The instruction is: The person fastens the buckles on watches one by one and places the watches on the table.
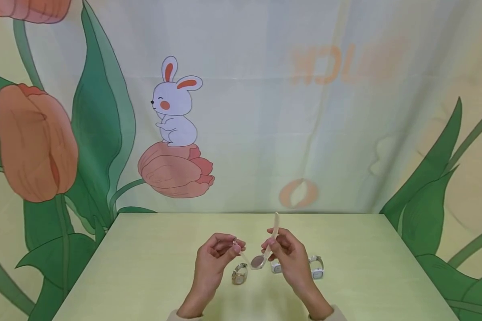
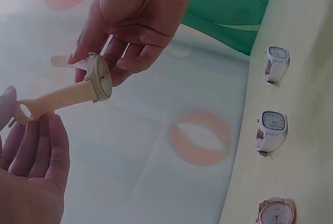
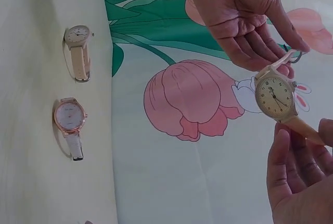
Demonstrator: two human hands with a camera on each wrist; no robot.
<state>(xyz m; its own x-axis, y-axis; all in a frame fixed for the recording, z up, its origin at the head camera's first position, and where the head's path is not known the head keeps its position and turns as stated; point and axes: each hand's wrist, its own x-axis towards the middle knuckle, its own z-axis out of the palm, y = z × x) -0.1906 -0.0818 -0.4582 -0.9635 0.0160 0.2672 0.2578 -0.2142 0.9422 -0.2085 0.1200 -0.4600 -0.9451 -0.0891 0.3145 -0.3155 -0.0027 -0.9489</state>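
A pale beige wristwatch (image 1: 258,262) is held up above the table between both hands, its strap unfastened. My left hand (image 1: 213,261) pinches the buckle end of the strap between thumb and fingers. Opposite it, my right hand (image 1: 291,256) grips the other strap half, whose free end points upward. The right wrist view shows the watch's round dial (image 3: 274,98) with dark numerals and hands. From the left wrist view the case (image 2: 103,78) appears side-on, with the left hand (image 2: 34,172) below and the right hand (image 2: 148,15) above.
On the pale table (image 1: 144,267) stand other watches: a gold-toned one (image 1: 239,274) near the left hand, and white ones (image 1: 317,274) beside and partly behind the right hand. A beige round watch (image 3: 78,35) shows in the right wrist view. A printed curtain (image 1: 241,111) rises behind.
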